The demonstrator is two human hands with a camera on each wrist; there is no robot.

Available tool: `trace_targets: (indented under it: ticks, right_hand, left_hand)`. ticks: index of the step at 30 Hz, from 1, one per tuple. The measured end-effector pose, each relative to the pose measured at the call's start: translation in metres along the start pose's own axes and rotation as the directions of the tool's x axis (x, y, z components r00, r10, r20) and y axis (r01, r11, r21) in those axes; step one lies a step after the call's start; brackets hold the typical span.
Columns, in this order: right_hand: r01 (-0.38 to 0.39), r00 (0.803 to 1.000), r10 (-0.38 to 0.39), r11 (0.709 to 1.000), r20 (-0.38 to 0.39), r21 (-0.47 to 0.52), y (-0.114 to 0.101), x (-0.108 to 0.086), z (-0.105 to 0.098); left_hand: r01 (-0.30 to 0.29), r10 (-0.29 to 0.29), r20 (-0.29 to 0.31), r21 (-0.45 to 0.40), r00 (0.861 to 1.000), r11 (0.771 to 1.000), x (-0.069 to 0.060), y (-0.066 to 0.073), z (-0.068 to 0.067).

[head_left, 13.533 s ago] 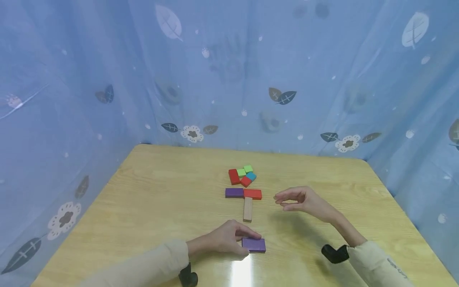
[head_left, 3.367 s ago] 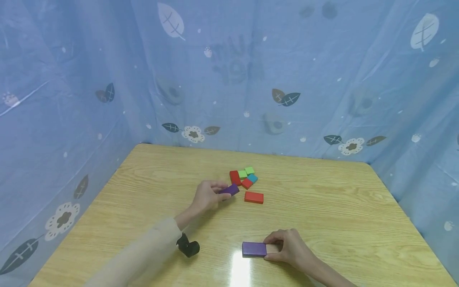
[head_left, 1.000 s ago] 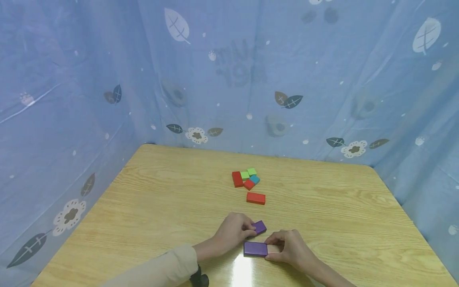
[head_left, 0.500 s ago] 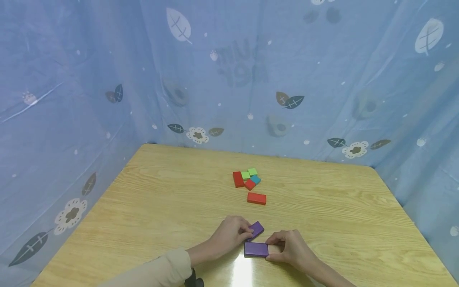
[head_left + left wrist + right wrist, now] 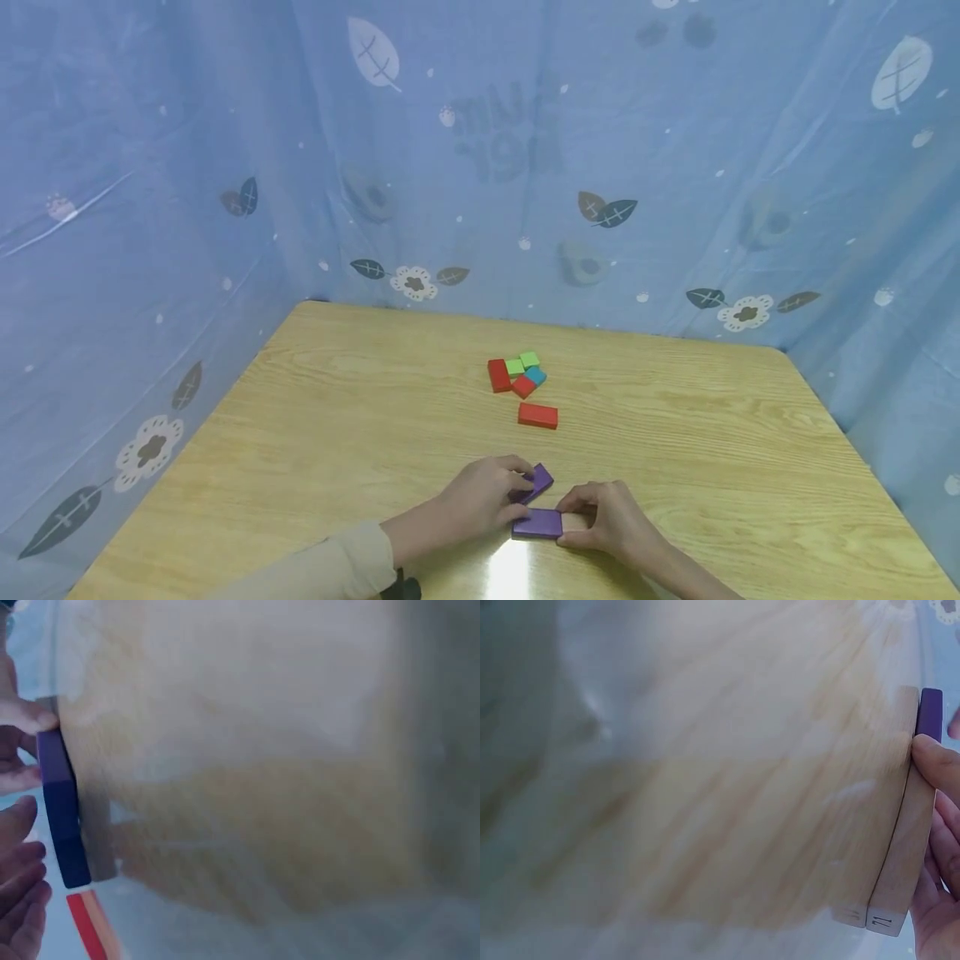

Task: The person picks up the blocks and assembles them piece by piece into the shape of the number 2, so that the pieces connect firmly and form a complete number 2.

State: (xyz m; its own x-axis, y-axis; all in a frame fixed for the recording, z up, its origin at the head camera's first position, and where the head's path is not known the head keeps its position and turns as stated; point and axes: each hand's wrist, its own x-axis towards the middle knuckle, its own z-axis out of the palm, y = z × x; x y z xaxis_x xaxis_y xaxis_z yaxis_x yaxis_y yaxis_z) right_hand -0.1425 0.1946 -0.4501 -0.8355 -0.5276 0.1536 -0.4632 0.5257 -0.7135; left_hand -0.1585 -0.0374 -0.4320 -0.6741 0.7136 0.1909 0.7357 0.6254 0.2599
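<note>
In the head view, my right hand (image 5: 618,521) pinches a plain wooden block (image 5: 576,522) whose end meets a purple block (image 5: 537,524). The wooden block (image 5: 904,855) shows a printed number on its end in the right wrist view. My left hand (image 5: 480,496) is over a second purple block (image 5: 542,478), which lies at a slant just behind the first. Its fingers are spread from the thumb, and the thumb is by the first purple block's left end. From the left wrist, the left fingers (image 5: 26,900) appear apart from the purple blocks (image 5: 67,840).
A red block (image 5: 537,416) lies farther back on the wooden table (image 5: 337,400). Behind it cluster a dark red block (image 5: 498,376), two green blocks (image 5: 529,360), a small red block (image 5: 523,387) and a blue one (image 5: 535,377). A blue patterned curtain (image 5: 465,167) surrounds the table.
The left hand brought the second purple block from near the cluster to beside the first, turned it slightly, then loosened its fingers from it. The right hand keeps its pinch on the wooden block.
</note>
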Motion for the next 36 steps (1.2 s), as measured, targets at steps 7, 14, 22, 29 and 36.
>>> trace_targets:
  ticks: [7, 14, 22, 29, 36]
  right_hand:
    - [-0.021, 1.0, 0.02, 0.999, 0.013, 0.035, -0.001, 0.0, 0.001]
    - [0.039, 0.999, -0.039, 0.999, -0.004, -0.025, -0.002, 0.0, 0.0]
    - [0.092, 0.996, -0.091, 0.995, 0.024, -0.034, -0.001, 0.0, -0.003]
    - [-0.01, 1.0, 0.012, 0.997, -0.02, 0.082, -0.017, 0.017, -0.044]
    - [0.047, 0.979, 0.022, 0.942, -0.201, 0.332, 0.009, 0.05, -0.081]
  left_hand:
    - [0.041, -0.04, 0.03, -0.023, 0.999, 0.999, -0.005, 0.004, 0.0]
    - [0.088, -0.087, 0.041, -0.039, 0.995, 0.995, -0.001, 0.006, -0.002]
    - [0.098, -0.095, 0.037, -0.095, 0.995, 0.991, -0.001, 0.006, -0.001]
    - [0.106, -0.103, 0.031, -0.129, 0.994, 0.986, -0.001, 0.006, 0.0]
    - [0.102, -0.101, 0.015, -0.148, 0.995, 0.984, -0.001, 0.006, 0.0]
